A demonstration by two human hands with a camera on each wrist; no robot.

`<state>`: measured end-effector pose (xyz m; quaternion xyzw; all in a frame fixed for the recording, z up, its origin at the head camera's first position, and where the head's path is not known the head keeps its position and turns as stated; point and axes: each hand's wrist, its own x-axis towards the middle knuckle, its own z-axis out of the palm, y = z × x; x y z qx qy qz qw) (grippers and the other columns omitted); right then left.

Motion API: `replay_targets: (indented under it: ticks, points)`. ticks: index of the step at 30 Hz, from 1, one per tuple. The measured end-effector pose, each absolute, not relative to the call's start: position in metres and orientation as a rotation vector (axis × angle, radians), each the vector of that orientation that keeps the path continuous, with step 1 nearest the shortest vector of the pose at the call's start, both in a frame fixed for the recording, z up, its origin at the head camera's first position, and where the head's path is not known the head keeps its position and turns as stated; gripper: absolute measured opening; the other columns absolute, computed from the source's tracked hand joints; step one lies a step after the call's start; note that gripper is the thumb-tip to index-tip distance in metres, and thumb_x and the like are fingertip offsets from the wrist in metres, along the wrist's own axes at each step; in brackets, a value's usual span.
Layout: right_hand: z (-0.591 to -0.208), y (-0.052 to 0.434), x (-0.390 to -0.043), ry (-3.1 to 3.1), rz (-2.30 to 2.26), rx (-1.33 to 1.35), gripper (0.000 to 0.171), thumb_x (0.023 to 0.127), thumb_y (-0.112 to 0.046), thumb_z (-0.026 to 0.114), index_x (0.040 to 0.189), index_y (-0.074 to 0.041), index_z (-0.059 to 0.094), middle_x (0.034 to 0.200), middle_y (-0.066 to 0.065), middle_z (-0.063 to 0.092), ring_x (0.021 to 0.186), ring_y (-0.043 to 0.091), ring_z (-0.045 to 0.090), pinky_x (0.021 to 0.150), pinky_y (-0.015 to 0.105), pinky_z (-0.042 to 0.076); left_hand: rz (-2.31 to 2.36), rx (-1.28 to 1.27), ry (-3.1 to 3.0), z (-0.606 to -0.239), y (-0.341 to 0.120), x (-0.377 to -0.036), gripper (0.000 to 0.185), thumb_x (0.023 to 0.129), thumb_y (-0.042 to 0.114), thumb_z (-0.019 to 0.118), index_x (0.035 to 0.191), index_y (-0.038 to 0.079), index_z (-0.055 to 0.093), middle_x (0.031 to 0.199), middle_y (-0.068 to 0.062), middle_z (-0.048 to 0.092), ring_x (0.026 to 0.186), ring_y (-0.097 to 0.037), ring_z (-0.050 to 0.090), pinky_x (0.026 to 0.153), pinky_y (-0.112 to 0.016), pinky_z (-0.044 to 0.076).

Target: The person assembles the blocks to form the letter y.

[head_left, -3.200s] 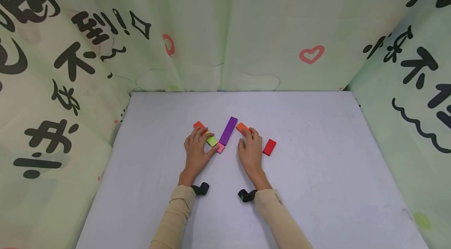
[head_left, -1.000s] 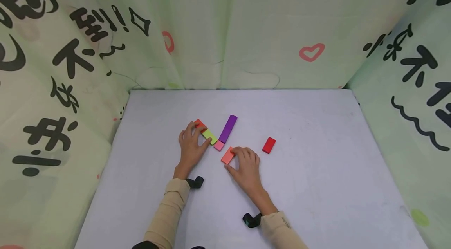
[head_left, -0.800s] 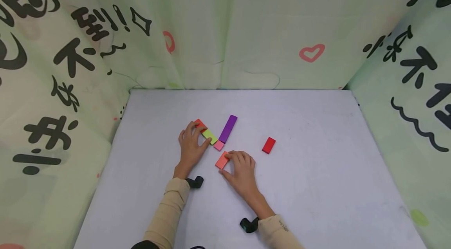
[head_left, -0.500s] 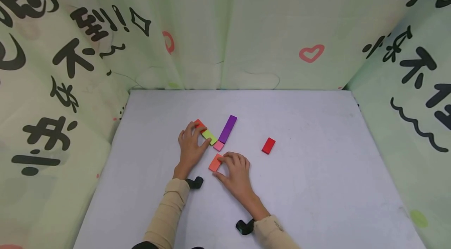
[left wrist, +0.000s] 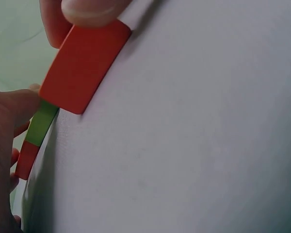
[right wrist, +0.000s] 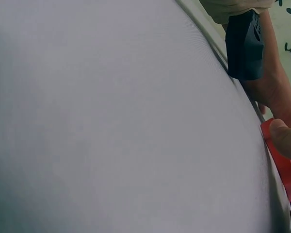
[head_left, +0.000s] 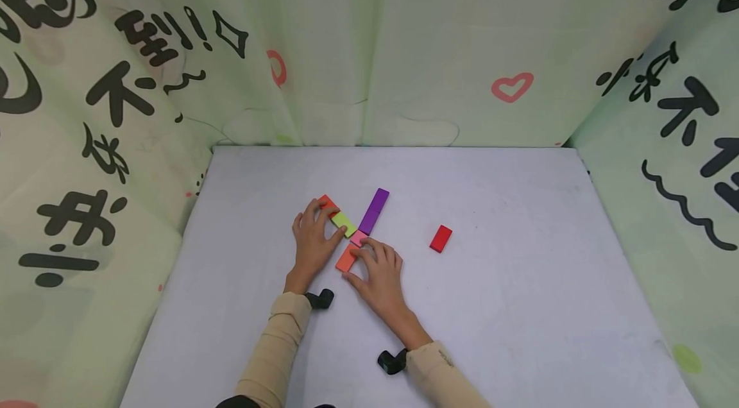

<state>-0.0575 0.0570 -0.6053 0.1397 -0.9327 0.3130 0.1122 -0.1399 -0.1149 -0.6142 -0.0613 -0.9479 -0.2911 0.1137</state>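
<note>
Right hand [head_left: 378, 270] has curled fingers and thumb around the coral-orange block [head_left: 346, 259], pinching it at its near-right end, block flat on the table [head_left: 519, 305]. Its far end sits against the small pink block [head_left: 358, 238], touching or nearly so; can't tell for sure. Left hand [head_left: 312, 241] lies flat, fingers mostly straight, fingertips on the orange-red block [head_left: 327, 203] and thumb against the lime-green block [head_left: 344, 224], steadying that row rather than gripping. In the left wrist view the coral-orange block [left wrist: 82, 68] shows with a fingertip on its far end and the lime-green block [left wrist: 41, 125] just behind.

Layout: orange-red and lime-green end to end on a diagonal, meeting the pink block; purple block [head_left: 374, 211] runs up-right from pink. Red block [head_left: 441, 238] lies well apart to the right.

Risks, my read: pushing the coral piece too hard could nudge pink and skew the purple arm; the smooth table gives little friction, so the blocks will slide. The left thumb is close, so the two hands could bump.

Materials: blocks look like flat painted wooden rectangles, matte, crisp edges; purple longest, pink shortest. Table is pale grey, smooth, lightly scuffed. Printed green fabric curtain [head_left: 369, 42] walls three sides.
</note>
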Motion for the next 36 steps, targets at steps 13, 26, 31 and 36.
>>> replay_targets:
  ticks: [13,26,31,36]
  points:
    - [-0.6062,0.0508,-0.061,-2.739,0.951,0.371,0.05,0.079,-0.041,0.081,0.122,-0.021,0.064,0.141,0.004,0.05,0.126,0.025,0.042,0.101,0.05,0.028,-0.857,-0.176,-2.801,-0.6119,-0.1156,-0.14,0.045,0.089,0.039,0.07,0.129,0.02,0.058,0.148,-0.007,0.041,0.146,-0.024,0.029,0.118,-0.059,0.017]
    - [-0.6056,0.051,-0.0604,-2.743,0.942,0.355,0.051,0.079,-0.042,0.08,0.123,-0.02,0.063,0.14,0.004,0.05,0.126,0.024,0.042,0.102,0.048,0.028,-0.853,-0.174,-2.795,-0.6141,-0.115,-0.1411,0.045,0.089,0.041,0.07,0.127,0.021,0.058,0.149,-0.007,0.041,0.146,-0.024,0.03,0.118,-0.06,0.017]
    - [-0.6066,0.051,-0.0596,-2.681,0.955,0.346,0.056,0.08,-0.037,0.081,0.128,-0.015,0.06,0.136,0.006,0.052,0.124,0.025,0.043,0.1,0.047,0.029,-0.849,-0.184,-2.785,-0.6157,-0.1146,-0.1399,0.044,0.088,0.041,0.07,0.127,0.022,0.058,0.148,-0.007,0.042,0.146,-0.024,0.03,0.117,-0.06,0.018]
    - [-0.6065,0.0494,-0.0608,-2.633,0.993,0.3,0.054,0.082,-0.028,0.079,0.129,-0.01,0.059,0.136,0.009,0.052,0.125,0.026,0.043,0.101,0.047,0.029,-0.848,-0.186,-2.769,-0.6151,-0.1146,-0.1399,0.045,0.088,0.04,0.07,0.127,0.02,0.059,0.147,-0.008,0.043,0.145,-0.026,0.031,0.116,-0.061,0.019]
